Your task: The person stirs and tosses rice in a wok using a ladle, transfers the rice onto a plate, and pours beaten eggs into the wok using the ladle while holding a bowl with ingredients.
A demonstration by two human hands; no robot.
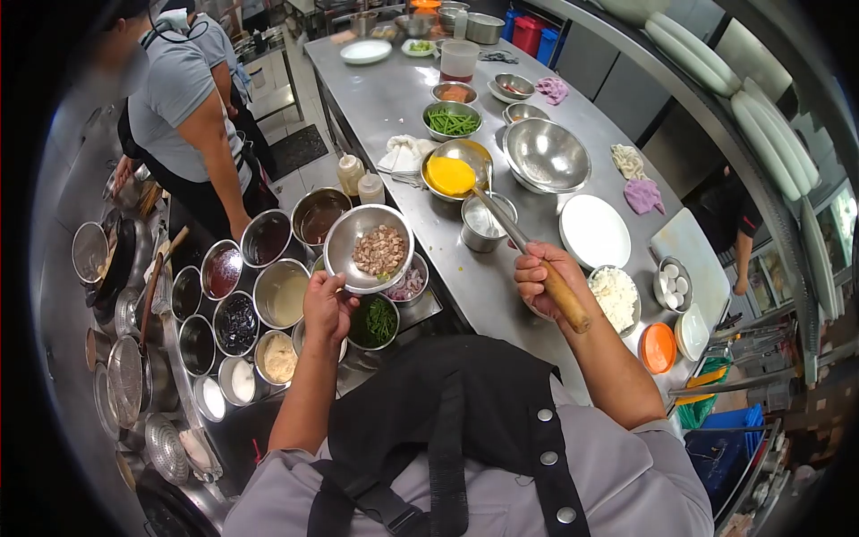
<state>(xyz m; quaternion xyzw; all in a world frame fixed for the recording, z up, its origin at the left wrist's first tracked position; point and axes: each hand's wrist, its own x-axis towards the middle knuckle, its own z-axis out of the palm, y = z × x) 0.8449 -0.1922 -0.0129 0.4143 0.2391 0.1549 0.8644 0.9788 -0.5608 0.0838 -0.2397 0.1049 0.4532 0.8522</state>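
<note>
My left hand grips the rim of a metal bowl, thumb on its edge. Small diced brownish pieces with a bit of green lie inside; they look like meat. My right hand is wrapped round the wooden handle of a long ladle. Its metal shaft reaches forward to a round patch of smooth yellow liquid, apparently in the ladle's head. That head is at a steel bowl on the table; whether it touches the bowl I cannot tell. A small metal pot stands below the shaft.
On my left are several pots of sauces and seasonings, including chopped greens. The steel table bears green beans, a large empty bowl, a white plate, rice and eggs. A co-worker stands at left.
</note>
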